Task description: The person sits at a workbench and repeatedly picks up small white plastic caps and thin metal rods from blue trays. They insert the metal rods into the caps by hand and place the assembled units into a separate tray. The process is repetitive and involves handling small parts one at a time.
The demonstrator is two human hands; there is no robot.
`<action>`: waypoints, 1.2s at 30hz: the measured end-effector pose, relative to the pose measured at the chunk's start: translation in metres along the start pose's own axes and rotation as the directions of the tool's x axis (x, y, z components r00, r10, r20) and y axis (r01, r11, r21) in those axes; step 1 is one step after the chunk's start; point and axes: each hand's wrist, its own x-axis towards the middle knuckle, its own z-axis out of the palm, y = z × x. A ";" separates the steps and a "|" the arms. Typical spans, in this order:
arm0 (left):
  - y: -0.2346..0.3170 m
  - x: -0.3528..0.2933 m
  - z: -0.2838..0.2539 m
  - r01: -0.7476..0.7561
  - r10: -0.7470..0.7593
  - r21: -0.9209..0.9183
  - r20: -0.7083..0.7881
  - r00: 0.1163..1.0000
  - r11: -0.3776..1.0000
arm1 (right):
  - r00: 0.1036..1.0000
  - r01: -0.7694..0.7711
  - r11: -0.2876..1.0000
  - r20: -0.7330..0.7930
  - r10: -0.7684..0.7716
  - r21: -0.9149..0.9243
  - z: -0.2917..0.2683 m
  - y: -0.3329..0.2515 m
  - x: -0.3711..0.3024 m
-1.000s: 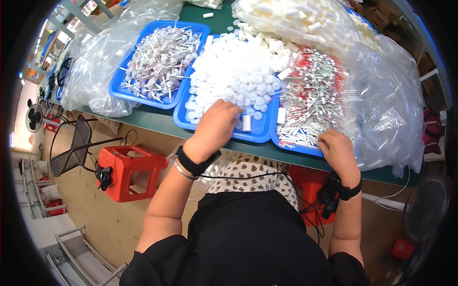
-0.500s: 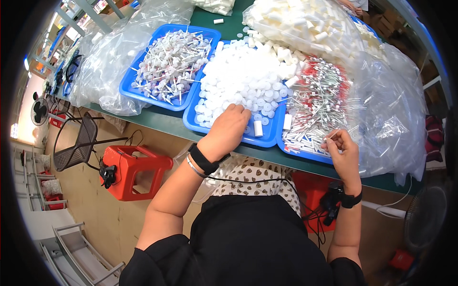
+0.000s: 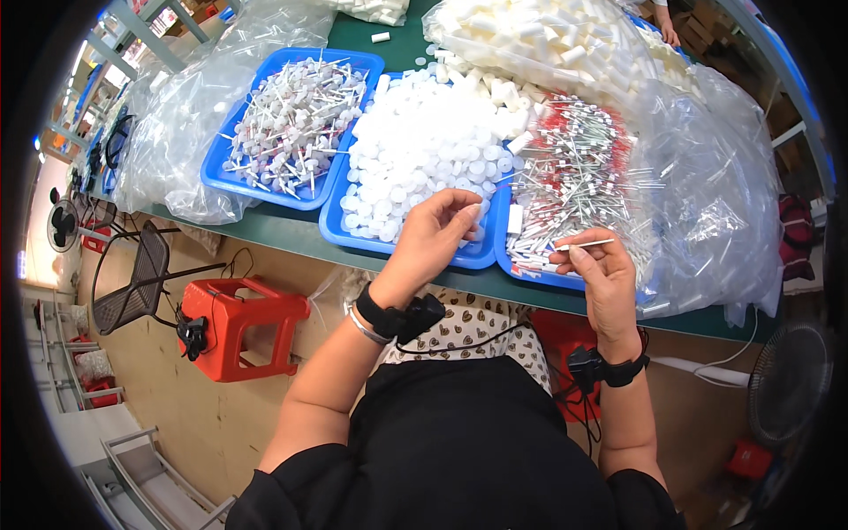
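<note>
Over the front of the middle blue tray (image 3: 349, 239), my left hand (image 3: 430, 238) has its thumb and fingertips pinched together; whatever lies between them is too small to make out. Translucent white discs (image 3: 415, 168) with small center holes fill that tray. My right hand (image 3: 609, 283) pinches a thin white stick (image 3: 594, 244) between thumb and fingers, held nearly level. It is above the front of the right blue tray (image 3: 552, 278), where thin metal-and-white pins (image 3: 574, 177) with some red parts are heaped. A white cylinder (image 3: 515, 219) rests at that tray's left side.
At left, a blue tray (image 3: 212, 179) holds pins fitted with discs. Clear plastic bags (image 3: 707, 203) flank the trays, and a bag of white cylinders (image 3: 539, 35) lies behind. Another person's hand (image 3: 670, 35) shows far right. Red stool (image 3: 238, 327) and fan (image 3: 789, 384) stand below.
My left hand has lifted out of the discs and turned, bringing thumb and fingertips into sight. My right hand has risen from the pins with the stick and shifted left.
</note>
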 end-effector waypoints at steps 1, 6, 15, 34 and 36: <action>-0.001 -0.003 0.006 0.055 -0.052 -0.133 0.029 0.998 0.990 | 1.000 -0.002 1.000 -0.002 0.002 -0.009 0.002 0.000 0.000; -0.013 -0.023 0.036 0.321 -0.199 -0.619 0.260 0.945 0.717 | 1.000 0.010 1.000 -0.004 -0.010 -0.018 0.012 0.002 -0.002; -0.012 -0.028 0.046 0.364 -0.232 -0.726 0.280 0.932 0.583 | 0.999 0.017 0.997 -0.051 -0.020 -0.075 0.011 0.007 -0.003; -0.012 -0.030 0.051 0.439 -0.252 -0.750 0.359 0.899 0.495 | 0.954 0.299 0.820 0.139 -0.266 -0.488 0.012 0.003 -0.008; -0.012 -0.030 0.051 0.443 -0.257 -0.740 0.361 0.896 0.506 | 0.957 0.284 0.768 0.124 -0.262 -0.574 0.014 0.001 -0.009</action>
